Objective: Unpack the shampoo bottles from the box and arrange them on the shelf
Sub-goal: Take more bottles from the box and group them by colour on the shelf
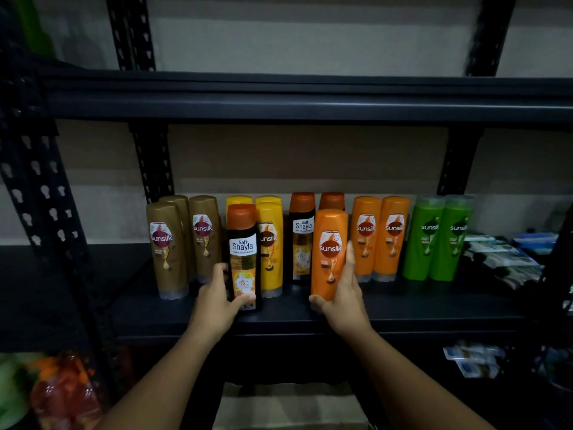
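Observation:
My left hand (217,301) grips a dark Safi Shayla bottle (243,252) with an orange-brown cap, standing upright near the front of the black shelf (418,308). My right hand (342,297) grips an orange Sunsilk bottle (329,252) by its lower part, upright at the shelf front. Behind them stand rows of bottles: gold Sunsilk bottles (169,249) at the left, yellow bottles (271,246), another Safi Shayla bottle (302,237), two orange Sunsilk bottles (379,237), and two green Sunsilk bottles (438,237) at the right. The cardboard box (288,405) lies below, between my forearms.
An upper shelf beam (310,100) runs overhead. Black perforated uprights (46,193) stand at the left. Packets in plastic (502,259) lie at the shelf's right end. Red and green packaged goods (52,395) sit at the lower left, small sachets (474,358) on the lower right shelf.

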`<state>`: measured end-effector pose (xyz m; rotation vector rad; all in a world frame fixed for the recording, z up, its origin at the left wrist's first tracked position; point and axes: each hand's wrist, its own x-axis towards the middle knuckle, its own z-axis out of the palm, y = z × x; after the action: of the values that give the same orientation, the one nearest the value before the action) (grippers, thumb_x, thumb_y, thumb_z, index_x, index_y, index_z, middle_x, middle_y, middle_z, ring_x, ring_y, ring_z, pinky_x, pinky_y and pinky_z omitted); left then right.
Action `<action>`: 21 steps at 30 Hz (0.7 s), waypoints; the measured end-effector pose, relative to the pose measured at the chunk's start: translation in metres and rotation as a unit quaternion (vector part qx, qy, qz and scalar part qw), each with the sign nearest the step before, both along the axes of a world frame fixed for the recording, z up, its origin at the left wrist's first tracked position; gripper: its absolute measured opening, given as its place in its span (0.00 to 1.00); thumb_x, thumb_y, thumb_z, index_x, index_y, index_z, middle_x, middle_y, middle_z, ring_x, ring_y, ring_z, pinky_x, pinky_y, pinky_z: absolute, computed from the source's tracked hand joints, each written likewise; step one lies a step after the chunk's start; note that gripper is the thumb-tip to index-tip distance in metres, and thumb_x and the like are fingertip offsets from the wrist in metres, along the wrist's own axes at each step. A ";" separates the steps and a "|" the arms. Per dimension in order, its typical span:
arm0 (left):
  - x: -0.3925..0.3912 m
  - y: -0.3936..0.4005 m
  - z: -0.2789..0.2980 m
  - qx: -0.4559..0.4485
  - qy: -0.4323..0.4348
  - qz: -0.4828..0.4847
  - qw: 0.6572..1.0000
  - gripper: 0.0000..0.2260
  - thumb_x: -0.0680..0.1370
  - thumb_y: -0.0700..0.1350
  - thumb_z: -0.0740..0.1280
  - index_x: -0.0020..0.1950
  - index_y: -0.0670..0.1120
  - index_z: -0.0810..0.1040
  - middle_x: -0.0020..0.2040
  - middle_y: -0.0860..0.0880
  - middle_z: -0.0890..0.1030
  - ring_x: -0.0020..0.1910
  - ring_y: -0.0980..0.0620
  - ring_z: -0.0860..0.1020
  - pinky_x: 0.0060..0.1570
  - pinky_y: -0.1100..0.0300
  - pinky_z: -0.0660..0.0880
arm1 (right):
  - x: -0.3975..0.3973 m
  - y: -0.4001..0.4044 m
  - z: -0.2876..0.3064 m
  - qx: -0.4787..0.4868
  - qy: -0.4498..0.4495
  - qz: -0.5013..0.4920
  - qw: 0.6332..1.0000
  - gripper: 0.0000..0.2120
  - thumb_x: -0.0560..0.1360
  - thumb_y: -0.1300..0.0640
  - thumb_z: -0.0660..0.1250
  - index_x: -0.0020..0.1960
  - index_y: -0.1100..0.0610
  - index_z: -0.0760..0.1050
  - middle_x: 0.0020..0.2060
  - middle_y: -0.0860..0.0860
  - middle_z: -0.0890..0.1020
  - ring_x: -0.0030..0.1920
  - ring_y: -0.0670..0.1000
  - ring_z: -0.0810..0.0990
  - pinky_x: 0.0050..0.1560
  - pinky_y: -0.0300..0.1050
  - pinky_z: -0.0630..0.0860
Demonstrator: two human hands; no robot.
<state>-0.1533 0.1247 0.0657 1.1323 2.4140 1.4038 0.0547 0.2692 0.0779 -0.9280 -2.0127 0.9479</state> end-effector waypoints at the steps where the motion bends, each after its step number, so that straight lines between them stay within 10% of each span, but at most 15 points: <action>1: 0.000 0.000 -0.001 0.000 -0.005 0.001 1.000 0.33 0.71 0.48 0.80 0.70 0.53 0.65 0.62 0.52 0.80 0.60 0.50 0.80 0.62 0.44 0.78 | 0.001 0.000 -0.002 -0.003 -0.004 0.001 1.000 0.62 0.72 0.58 0.78 0.75 0.31 0.28 0.78 0.51 0.58 0.75 0.57 0.64 0.69 0.62 0.68; 21: 0.044 0.031 -0.016 0.016 0.050 -0.038 0.998 0.28 0.71 0.55 0.79 0.66 0.54 0.71 0.57 0.55 0.83 0.52 0.57 0.82 0.52 0.55 0.81 | 0.014 0.010 -0.003 -0.017 -0.019 -0.003 1.000 0.60 0.73 0.57 0.77 0.77 0.34 0.29 0.78 0.50 0.59 0.76 0.56 0.64 0.71 0.62 0.67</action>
<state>-0.1093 0.1554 0.0494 1.3172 2.3951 1.3984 0.0688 0.2787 0.0751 -0.9764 -2.0308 0.9697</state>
